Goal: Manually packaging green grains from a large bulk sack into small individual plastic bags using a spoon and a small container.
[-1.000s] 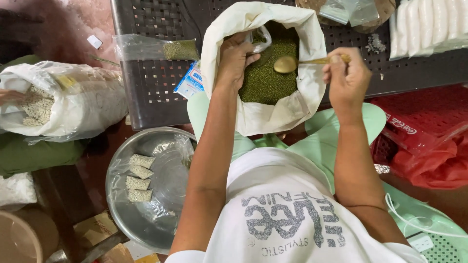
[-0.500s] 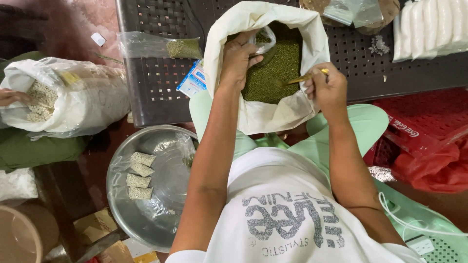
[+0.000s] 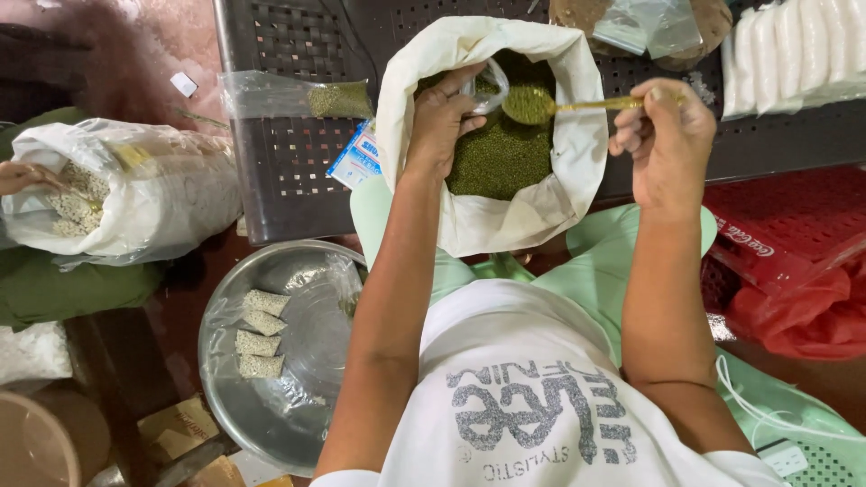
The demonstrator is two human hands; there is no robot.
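Sack [image 3: 541, 216] of green beans sitting on dark perforated surface [image 3: 289, 171]; left hand [image 3: 442, 117] pinching small clear bag [image 3: 484, 87], right hand [image 3: 667, 135] gripping filled spoon [image 3: 550, 105]; blue-white packet [image 3: 356, 158] lying beside.

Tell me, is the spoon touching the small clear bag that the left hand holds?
Cannot tell. In the head view the spoon bowl, heaped with green beans, sits right at the small clear bag mouth, but no plain gap or contact shows.

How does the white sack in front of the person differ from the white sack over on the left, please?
The middle sack holds small green beans; the left sack holds pale grains. The middle sack stands upright with its mouth rolled open, while the left sack lies tilted on its side. The left hand and the spoon held by the right hand are over the middle sack; another person's fingers reach the left sack. Both are white and open.
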